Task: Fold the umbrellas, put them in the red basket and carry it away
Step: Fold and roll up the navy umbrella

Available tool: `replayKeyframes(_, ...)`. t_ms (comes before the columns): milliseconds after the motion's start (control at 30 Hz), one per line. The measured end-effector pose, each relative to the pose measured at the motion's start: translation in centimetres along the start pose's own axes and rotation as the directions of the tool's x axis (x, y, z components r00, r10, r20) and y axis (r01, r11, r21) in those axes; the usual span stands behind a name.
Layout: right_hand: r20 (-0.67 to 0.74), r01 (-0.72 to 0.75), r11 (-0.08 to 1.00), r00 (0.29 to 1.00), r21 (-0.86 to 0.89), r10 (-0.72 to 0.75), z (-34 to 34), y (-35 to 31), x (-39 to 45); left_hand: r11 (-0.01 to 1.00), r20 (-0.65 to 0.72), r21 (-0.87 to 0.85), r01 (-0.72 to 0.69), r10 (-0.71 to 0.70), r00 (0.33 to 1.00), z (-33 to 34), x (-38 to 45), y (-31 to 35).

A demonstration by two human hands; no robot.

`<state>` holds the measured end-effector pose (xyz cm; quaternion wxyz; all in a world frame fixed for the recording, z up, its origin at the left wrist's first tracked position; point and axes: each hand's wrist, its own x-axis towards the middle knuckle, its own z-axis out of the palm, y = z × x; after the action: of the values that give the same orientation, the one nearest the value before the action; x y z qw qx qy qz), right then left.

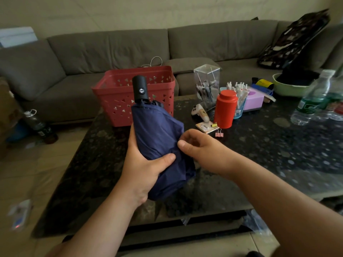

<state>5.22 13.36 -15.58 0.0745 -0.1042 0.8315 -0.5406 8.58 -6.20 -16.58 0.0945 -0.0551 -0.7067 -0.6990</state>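
- At the centre of the frame I see a collapsed navy blue umbrella (157, 138), held tilted with its black handle (140, 88) pointing up and away.
- The left hand (143, 167) wraps the lower half of the bundle, thumb pressed across the front of the loose fabric.
- The right hand (201, 148) sits at the umbrella's right side, fingers curled, thumb and fingertips at a fold of the cloth; I cannot tell whether they actually pinch it.
- Just behind the handle, centre-top of the frame, a red basket (118, 101) with triangular cut-outs stands on the dark speckled table (269, 145).
- To the right of the basket stand a red canister (225, 109), a clear pen holder (207, 84) and a cup of white pens (239, 101).
- Plastic water bottles (313, 101) stand at the right edge.
- A grey sofa (111, 49) fills the background.
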Motion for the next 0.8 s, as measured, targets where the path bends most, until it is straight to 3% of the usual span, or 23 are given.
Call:
replayKeyframes(100,0.028,0.055,0.998,0.998,0.019,-0.056,-0.3,0.1,0.1,1.0,0.01,-0.014,0.021,-0.021,1.0,-0.4,0.0,0.2)
replayKeyframes(233,-0.064,0.185,0.978,0.982,0.092,-0.18,-0.6,0.0,0.5,0.985,0.076,-0.161,0.059,-0.048,0.996,-0.9,0.3,0.5)
replayKeyframes(367,-0.064,0.187,0.963,0.982,0.193,-0.178,0.3,0.4,1.0,0.9,0.164,-0.411,0.148,-0.087,0.983,-0.9,0.0,1.4)
replayKeyframes(433,-0.047,0.164,0.958,0.986,0.236,-0.157,0.8,0.5,1.2,0.885,0.149,-0.441,0.153,-0.095,0.984,-0.7,-0.1,1.7)
replayKeyframes(533,-0.053,0.169,0.97,0.985,0.177,-0.162,1.1,1.0,1.6,0.958,0.089,-0.284,0.051,-0.026,0.996,-0.7,0.0,1.7)
replayKeyframes(700,-0.142,0.052,0.975,0.986,-0.215,-0.084,0.7,1.3,1.4,0.993,0.094,0.089,-0.078,0.069,0.993,-0.7,-0.1,0.9)
replayKeyframes(767,-0.295,0.082,0.954,0.94,-0.288,-0.17,0.3,0.2,1.1,0.989,0.089,0.128,-0.075,0.064,0.994,-0.6,-0.1,0.7)
replayKeyframes(800,-0.381,0.153,0.925,0.878,-0.348,-0.289,0.1,-0.7,0.8,0.988,0.086,0.136,-0.068,0.057,0.995,-0.6,-0.1,0.7)
